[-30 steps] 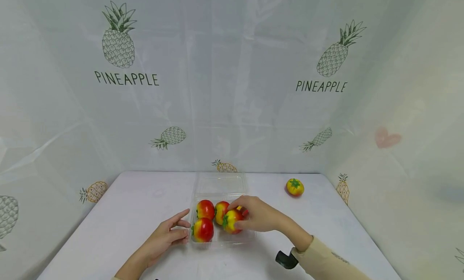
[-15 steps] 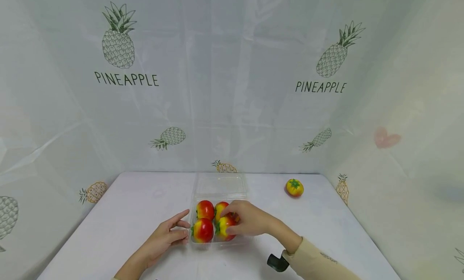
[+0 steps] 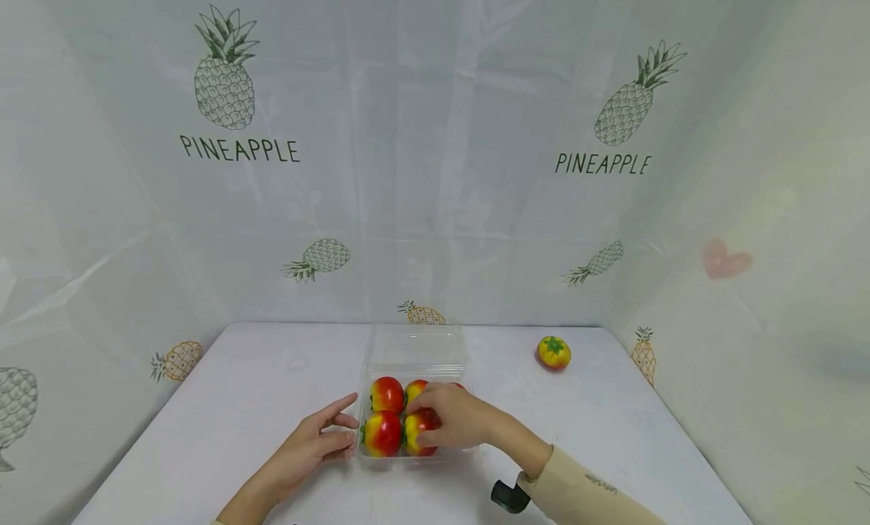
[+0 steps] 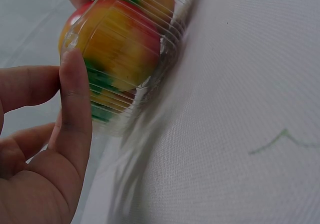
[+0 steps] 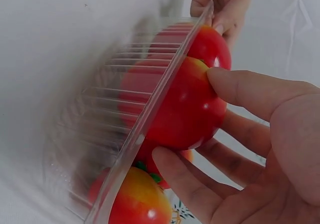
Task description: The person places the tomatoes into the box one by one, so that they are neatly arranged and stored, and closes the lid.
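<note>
My right hand [image 3: 457,413] holds a red-and-yellow toy persimmon [image 3: 418,434] in the front middle of a clear plastic clamshell box [image 3: 451,455]. In the right wrist view its thumb and fingers lie around that persimmon [image 5: 185,103], which sits at the box's rim. My left hand [image 3: 309,449] stays at the left side of the box, fingers fairly straight. Its fingertips touch the ribbed wall, beside a persimmon [image 4: 117,43] inside. Two persimmons fill the left column: one at the back [image 3: 387,394], one at the front [image 3: 383,434]. Others behind my right hand are partly hidden.
The box's lid [image 3: 416,347] lies folded back, away from me. One more persimmon [image 3: 553,353] sits at the back right of the white table [image 3: 639,434]. A pineapple-print cloth [image 3: 421,170] hangs behind and at the sides.
My right hand has moved left and slightly down with its persimmon, lowering it beside the front-left one. A back-right persimmon now shows past the hand. The left hand has stayed put.
</note>
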Available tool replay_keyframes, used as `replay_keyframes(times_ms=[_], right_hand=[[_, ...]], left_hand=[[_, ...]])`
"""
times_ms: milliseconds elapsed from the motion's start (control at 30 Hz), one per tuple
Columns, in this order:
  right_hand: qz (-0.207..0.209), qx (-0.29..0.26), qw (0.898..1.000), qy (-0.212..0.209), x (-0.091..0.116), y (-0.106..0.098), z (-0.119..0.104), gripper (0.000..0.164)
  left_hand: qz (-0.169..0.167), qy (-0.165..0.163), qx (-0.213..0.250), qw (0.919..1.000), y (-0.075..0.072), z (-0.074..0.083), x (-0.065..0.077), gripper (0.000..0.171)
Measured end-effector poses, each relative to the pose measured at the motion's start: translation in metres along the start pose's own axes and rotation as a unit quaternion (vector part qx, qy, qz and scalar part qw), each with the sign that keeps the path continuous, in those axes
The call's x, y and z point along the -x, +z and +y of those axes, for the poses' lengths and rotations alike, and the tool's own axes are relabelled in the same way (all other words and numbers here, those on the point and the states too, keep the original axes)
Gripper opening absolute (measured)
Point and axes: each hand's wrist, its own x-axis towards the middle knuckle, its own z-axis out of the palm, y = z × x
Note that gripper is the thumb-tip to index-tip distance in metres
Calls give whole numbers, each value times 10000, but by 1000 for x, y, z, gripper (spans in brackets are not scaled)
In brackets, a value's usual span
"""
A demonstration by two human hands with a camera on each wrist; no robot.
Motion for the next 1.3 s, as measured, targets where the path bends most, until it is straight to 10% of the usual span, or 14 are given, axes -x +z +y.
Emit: replay_keyframes(times_ms=[900, 1300], right_hand=[[192, -82, 9993, 295, -3, 18, -4, 35], [522, 283, 9977, -337, 5, 22, 4, 34]], left_hand=[[-86, 8, -78, 9999, -2, 1, 0, 78], [-89, -3, -75, 9999, -1, 0, -1, 78]])
